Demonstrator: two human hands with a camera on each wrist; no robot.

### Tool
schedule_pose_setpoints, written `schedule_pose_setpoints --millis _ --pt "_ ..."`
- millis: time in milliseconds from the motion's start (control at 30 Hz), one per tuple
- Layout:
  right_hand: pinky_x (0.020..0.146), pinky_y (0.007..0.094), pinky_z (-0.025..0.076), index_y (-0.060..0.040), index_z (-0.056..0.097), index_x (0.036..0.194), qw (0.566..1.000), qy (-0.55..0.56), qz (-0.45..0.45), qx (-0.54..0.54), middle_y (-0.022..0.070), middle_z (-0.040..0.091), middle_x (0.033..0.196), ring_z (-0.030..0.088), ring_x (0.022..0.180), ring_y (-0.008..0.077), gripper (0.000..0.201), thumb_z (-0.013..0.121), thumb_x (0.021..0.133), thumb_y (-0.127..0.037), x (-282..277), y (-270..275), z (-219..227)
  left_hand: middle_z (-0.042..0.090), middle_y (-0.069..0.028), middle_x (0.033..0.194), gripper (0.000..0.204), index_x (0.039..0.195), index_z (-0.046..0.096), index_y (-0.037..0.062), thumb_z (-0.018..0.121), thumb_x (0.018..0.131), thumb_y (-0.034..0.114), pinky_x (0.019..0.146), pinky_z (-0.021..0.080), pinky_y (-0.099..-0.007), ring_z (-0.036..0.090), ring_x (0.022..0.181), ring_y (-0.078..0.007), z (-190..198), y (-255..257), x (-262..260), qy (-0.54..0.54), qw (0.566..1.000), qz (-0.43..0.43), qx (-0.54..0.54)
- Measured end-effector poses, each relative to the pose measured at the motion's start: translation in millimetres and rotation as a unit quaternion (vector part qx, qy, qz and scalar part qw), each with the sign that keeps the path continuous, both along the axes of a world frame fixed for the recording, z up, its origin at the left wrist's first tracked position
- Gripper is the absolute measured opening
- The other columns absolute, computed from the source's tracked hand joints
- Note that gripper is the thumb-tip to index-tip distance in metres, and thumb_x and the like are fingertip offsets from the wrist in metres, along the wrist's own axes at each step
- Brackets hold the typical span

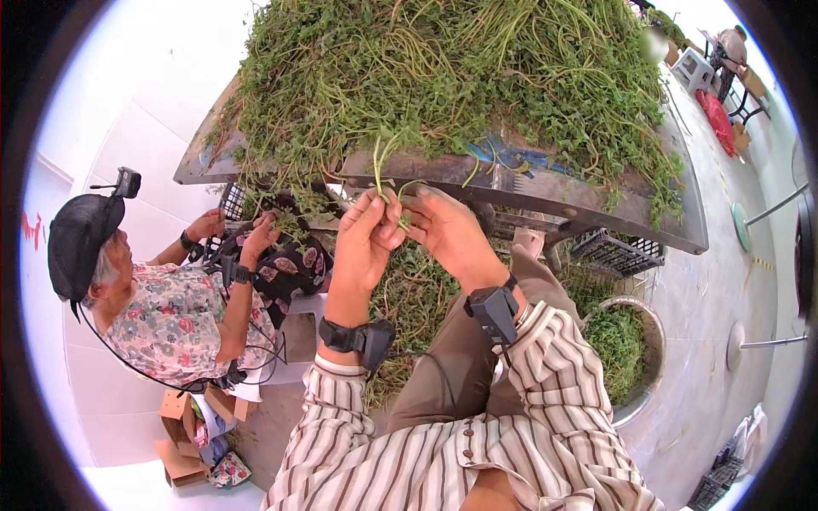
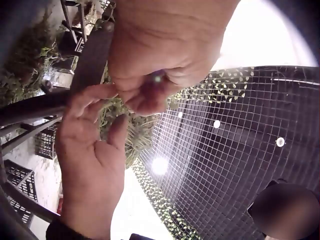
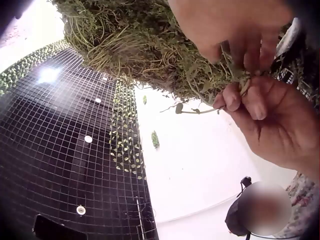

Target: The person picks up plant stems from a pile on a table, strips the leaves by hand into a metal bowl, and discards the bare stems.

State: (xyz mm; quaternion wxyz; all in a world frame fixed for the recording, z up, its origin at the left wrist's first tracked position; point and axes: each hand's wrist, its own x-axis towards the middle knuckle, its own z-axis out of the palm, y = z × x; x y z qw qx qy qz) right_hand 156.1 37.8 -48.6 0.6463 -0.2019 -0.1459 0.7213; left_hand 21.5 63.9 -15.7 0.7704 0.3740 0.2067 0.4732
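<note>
My left hand (image 1: 368,234) pinches a few pale green plant stems (image 1: 379,166) between thumb and fingers, in front of the table edge. Their tops point up toward the pile. Close beside it, my right hand (image 1: 453,234) pinches part of the same sprig, and a small leafy bit (image 1: 405,221) shows between the two hands. In the right wrist view the left hand (image 3: 280,117) has a thin stem with a small leaf (image 3: 179,108) sticking out past its fingertips. The left wrist view shows the right hand (image 2: 95,155) with thumb and fingers bent; the left hand hides the stems there.
A large heap of leafy green stems (image 1: 443,77) covers the dark table (image 1: 545,192). More greens (image 1: 417,298) lie on the floor below, and a round tub (image 1: 660,341) of them stands at right. Black crates (image 1: 618,253) sit under the table. Another person (image 1: 183,307) sits at left.
</note>
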Motion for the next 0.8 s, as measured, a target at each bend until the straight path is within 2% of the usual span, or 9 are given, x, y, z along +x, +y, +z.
schedule_pose_setpoints --millis 167,267,333,433,533,667,733,767,800 --pt "0.068 0.0269 0.049 -0.0050 0.059 0.102 1.000 -0.024 -0.019 -0.005 0.0008 0.062 0.085 0.059 0.077 0.0115 0.018 0.053 0.089 -0.016 4.7 -0.7 -4.3 0.052 -0.0015 0.076 0.012 0.095 0.053 0.0030 0.050 0.092 0.014 0.052 0.036 -0.0221 0.042 0.058 -0.0069 -9.8 -9.7 -5.4 0.018 0.999 0.017 -0.025" --pt "0.067 0.0260 0.048 -0.0051 0.059 0.103 0.999 -0.032 0.000 0.027 0.0019 0.063 0.088 0.058 0.076 0.0102 0.018 0.052 0.089 -0.014 7.0 -3.5 -1.0 0.052 -0.0012 0.076 0.011 0.095 0.053 0.0032 0.051 0.091 0.014 0.052 0.036 -0.0223 0.041 0.058 -0.0069 -11.3 -15.5 -7.4 0.036 0.998 0.028 -0.043" --pt "0.067 0.0259 0.048 -0.0044 0.058 0.105 0.998 -0.064 0.012 0.009 0.0033 0.064 0.091 0.058 0.077 0.0103 0.019 0.049 0.090 -0.011 6.5 -4.0 2.2 0.053 -0.0014 0.076 0.011 0.095 0.053 0.0032 0.051 0.091 0.014 0.053 0.036 -0.0226 0.042 0.058 -0.0071 -14.2 -17.7 -8.5 0.038 0.998 0.031 -0.048" --pt "0.068 0.0277 0.049 -0.0038 0.057 0.106 0.998 -0.055 0.007 -0.007 0.0052 0.063 0.095 0.058 0.080 0.0120 0.020 0.047 0.090 -0.009 6.3 -8.8 11.0 0.053 -0.0019 0.076 0.011 0.096 0.053 0.0034 0.051 0.091 0.013 0.054 0.037 -0.0232 0.042 0.059 -0.0074 -16.5 -17.8 -8.6 0.032 0.997 0.037 -0.055" --pt "0.069 0.0289 0.050 -0.0032 0.056 0.105 0.999 -0.038 0.005 0.038 0.0074 0.062 0.101 0.058 0.083 0.0139 0.019 0.047 0.090 -0.011 7.9 -10.0 12.9 0.054 -0.0024 0.076 0.011 0.095 0.054 0.0036 0.050 0.092 0.013 0.056 0.039 -0.0240 0.043 0.059 -0.0078 -17.6 -18.5 -7.9 0.028 0.997 0.052 -0.051" --pt "0.072 0.0300 0.050 -0.0045 0.056 0.103 0.998 -0.042 0.010 0.052 0.0075 0.061 0.100 0.057 0.082 0.0143 0.017 0.048 0.091 -0.014 6.7 -8.4 9.7 0.055 -0.0030 0.078 0.010 0.094 0.054 0.0039 0.050 0.092 0.013 0.056 0.040 -0.0247 0.044 0.060 -0.0080 -16.5 -19.4 -9.3 0.036 0.997 0.057 -0.043" --pt "0.066 0.0267 0.048 -0.0054 0.058 0.098 0.990 -0.113 -0.074 -0.036 0.0032 0.059 0.085 0.054 0.073 0.0109 0.016 0.049 0.092 -0.017 4.3 -8.7 14.7 0.054 -0.0027 0.077 0.010 0.094 0.053 0.0043 0.050 0.092 0.014 0.055 0.039 -0.0236 0.043 0.059 -0.0075 -11.6 -21.5 -12.9 0.049 0.994 0.084 -0.045" --pt "0.066 0.0267 0.048 -0.0054 0.058 0.098 0.990 -0.113 -0.073 -0.037 0.0032 0.059 0.085 0.054 0.073 0.0109 0.016 0.049 0.092 -0.017 7.5 -10.1 18.0 0.053 -0.0023 0.076 0.010 0.094 0.053 0.0046 0.050 0.092 0.014 0.054 0.038 -0.0225 0.041 0.058 -0.0070 -9.2 -21.9 -15.5 0.061 0.991 0.109 -0.045" --pt "0.062 0.0251 0.046 -0.0055 0.058 0.096 0.980 -0.177 -0.087 -0.037 0.0010 0.056 0.078 0.051 0.068 0.0093 0.016 0.049 0.092 -0.017 14.2 -11.9 21.3 0.053 -0.0017 0.076 0.009 0.092 0.054 0.0052 0.051 0.092 0.014 0.053 0.037 -0.0225 0.041 0.057 -0.0067 -8.2 -21.1 -20.5 0.058 0.992 0.109 -0.033"
